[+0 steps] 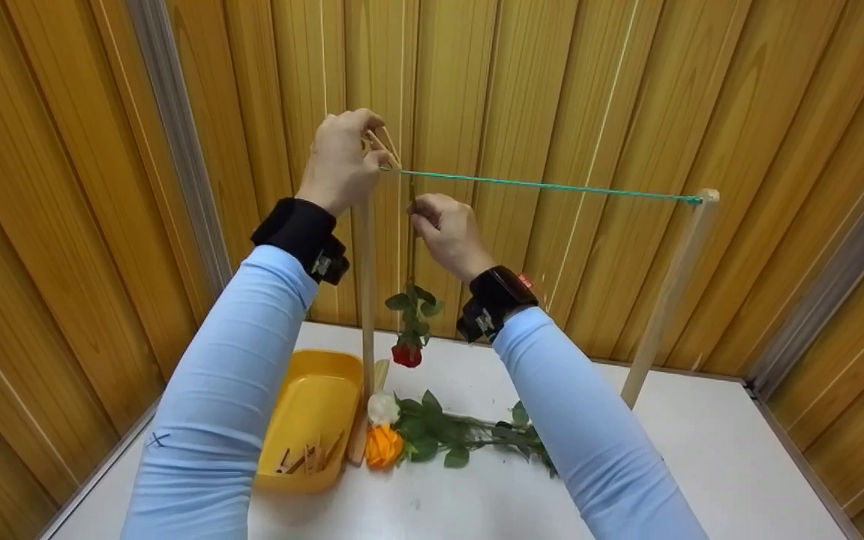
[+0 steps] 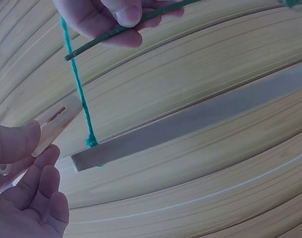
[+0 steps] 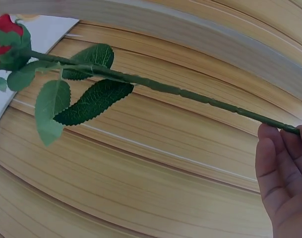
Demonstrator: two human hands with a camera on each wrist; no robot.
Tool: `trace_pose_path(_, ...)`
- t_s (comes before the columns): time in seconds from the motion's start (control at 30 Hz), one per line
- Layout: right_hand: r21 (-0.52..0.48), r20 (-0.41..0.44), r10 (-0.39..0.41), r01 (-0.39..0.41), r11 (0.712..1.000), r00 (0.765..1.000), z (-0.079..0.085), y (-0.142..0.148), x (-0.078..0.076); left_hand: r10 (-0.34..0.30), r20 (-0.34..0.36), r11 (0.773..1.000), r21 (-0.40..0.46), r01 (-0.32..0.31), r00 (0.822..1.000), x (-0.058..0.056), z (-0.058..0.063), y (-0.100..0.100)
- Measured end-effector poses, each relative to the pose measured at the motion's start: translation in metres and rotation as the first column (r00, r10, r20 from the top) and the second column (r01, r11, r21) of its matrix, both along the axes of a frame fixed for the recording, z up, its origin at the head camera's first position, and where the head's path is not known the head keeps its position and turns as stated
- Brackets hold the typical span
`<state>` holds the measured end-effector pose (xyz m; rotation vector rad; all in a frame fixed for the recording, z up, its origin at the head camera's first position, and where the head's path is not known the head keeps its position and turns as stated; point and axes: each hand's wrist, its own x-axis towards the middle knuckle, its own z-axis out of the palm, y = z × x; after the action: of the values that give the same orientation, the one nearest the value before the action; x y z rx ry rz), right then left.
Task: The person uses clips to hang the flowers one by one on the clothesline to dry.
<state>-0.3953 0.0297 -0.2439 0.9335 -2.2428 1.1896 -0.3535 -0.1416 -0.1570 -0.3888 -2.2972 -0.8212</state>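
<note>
My left hand (image 1: pixel 342 161) pinches a wooden clothespin (image 2: pixel 59 121) between thumb and fingers, its tip right at the green string (image 1: pixel 544 184) near the left post. My right hand (image 1: pixel 447 232) pinches the stem of a red rose (image 1: pixel 406 354) close to the stem's end. The rose hangs head down, its leaves (image 3: pixel 93 101) just above the bloom. In the left wrist view the stem's end (image 2: pixel 71 57) crosses the string, a short way from the clothespin.
The string runs between a left wooden post (image 1: pixel 367 300) and a right post (image 1: pixel 664 315). On the white table (image 1: pixel 469 495) lie a white rose (image 1: pixel 383 409) and an orange rose (image 1: pixel 384 447) with leafy stems. A yellow bin (image 1: pixel 312 397) at left holds several clothespins (image 1: pixel 312 457).
</note>
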Motion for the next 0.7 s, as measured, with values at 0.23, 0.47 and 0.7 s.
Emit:
trace_pose_path(0.23, -0.032, 0.066, -0.026, 0.028, 0.999, 0.997, 0.004, -0.013, 0.000, -0.026, 0.041, 0.995, 0.101, 0.022, 0.999, -0.003, 0.001, -0.005)
trace_pose_path(0.47, -0.050, 0.070, -0.060, 0.064, 0.997, 0.996, 0.006, -0.018, 0.000, -0.035, 0.009, 0.992, 0.125, 0.033, 0.999, 0.000, 0.005, -0.008)
trace_pose_path(0.7, -0.023, 0.016, -0.078, 0.078, 0.997, 0.997, 0.004, -0.016, -0.003, -0.005, -0.008, 0.996, 0.093, 0.006, 1.000, 0.001, 0.005, -0.009)
